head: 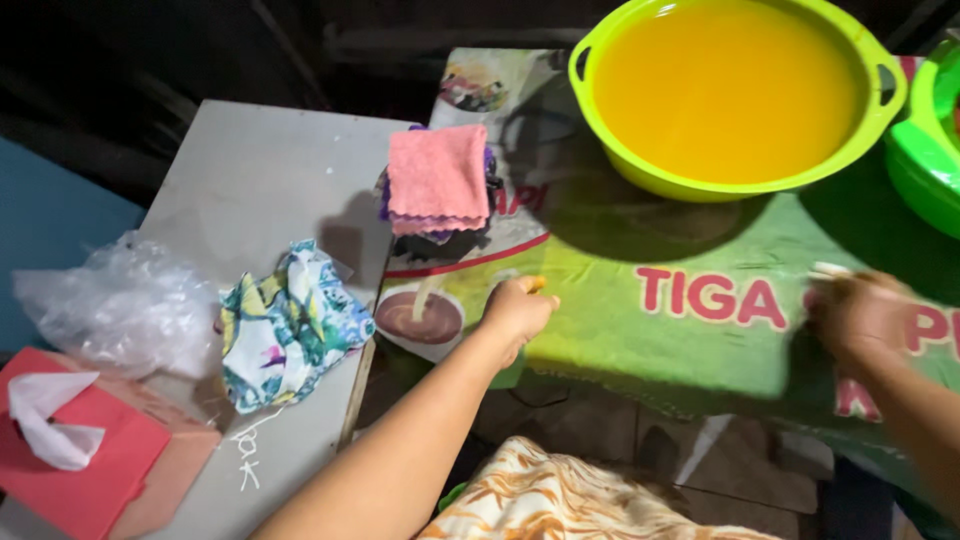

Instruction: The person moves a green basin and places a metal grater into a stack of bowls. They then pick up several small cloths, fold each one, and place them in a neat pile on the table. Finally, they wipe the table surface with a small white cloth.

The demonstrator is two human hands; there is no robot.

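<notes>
The left hand (517,310) is curling its grip around something small and yellow; pink cloths (438,180) are lying beyond it. The right hand (858,312) is blurring, its grip unclear, below the lime basin (735,90) on the bench (620,330).

One head-worn camera looks steeply down from close above. It faces forward over the desk (620,330) edge.
</notes>
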